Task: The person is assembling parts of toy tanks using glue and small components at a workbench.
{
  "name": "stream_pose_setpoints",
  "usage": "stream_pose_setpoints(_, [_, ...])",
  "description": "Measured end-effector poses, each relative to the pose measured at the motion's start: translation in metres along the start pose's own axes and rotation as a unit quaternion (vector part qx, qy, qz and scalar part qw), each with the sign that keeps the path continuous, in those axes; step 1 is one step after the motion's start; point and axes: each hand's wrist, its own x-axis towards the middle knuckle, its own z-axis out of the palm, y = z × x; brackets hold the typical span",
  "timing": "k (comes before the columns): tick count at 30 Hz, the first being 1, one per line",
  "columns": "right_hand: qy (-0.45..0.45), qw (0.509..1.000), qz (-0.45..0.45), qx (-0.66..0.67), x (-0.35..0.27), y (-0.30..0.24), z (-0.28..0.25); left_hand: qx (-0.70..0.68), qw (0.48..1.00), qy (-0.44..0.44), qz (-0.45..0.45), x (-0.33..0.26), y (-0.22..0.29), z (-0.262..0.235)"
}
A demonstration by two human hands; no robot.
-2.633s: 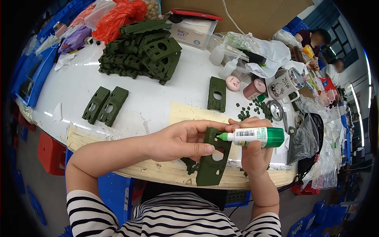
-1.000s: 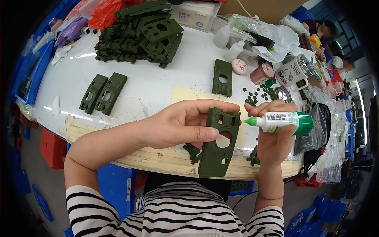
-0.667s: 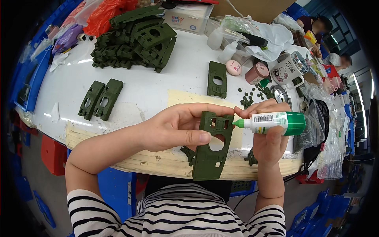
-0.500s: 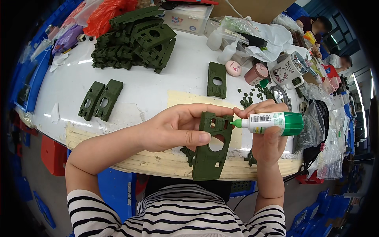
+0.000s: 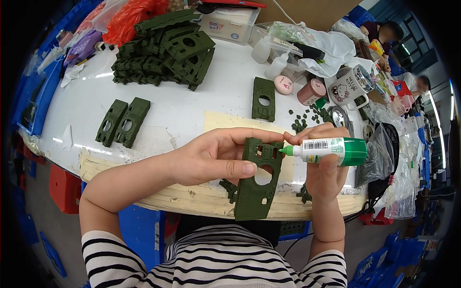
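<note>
My left hand (image 5: 217, 158) grips a flat dark green plastic panel (image 5: 257, 180) with a round hole and small square cut-outs, held upright over the table's near edge. My right hand (image 5: 322, 165) holds a white glue bottle with a green cap end (image 5: 329, 150), lying sideways, its green nozzle touching the panel's upper right edge. Small green plastic bits (image 5: 307, 116) lie on the table just beyond my right hand.
A heap of green panels (image 5: 165, 50) sits at the back, two panels (image 5: 122, 121) at the left, one single panel (image 5: 264, 99) in the middle. Mugs, bottles, bags and boxes crowd the right and back. Other people sit far right.
The bottle's nozzle has shifted slightly along the panel's top right edge; both hands stay in nearly the same place, holding the same things.
</note>
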Motion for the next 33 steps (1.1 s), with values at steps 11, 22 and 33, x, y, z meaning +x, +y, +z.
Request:
stream_pose_setpoints(11, [0.014, 0.999, 0.012, 0.032, 0.0002, 0.0003, 0.0013, -0.008, 1.000, -0.001, 0.002, 0.0000, 0.0010, 0.0009])
stream_pose_setpoints(22, [-0.006, 0.998, 0.018, 0.054, 0.0001, -0.0015, 0.0028, -0.012, 0.999, -0.003, 0.035, 0.0026, 0.0003, 0.0031])
stream_pose_setpoints(33, [-0.017, 0.999, 0.012, 0.040, 0.0001, -0.0014, 0.0025, -0.006, 1.000, 0.002, 0.023, 0.0016, 0.0012, 0.0029])
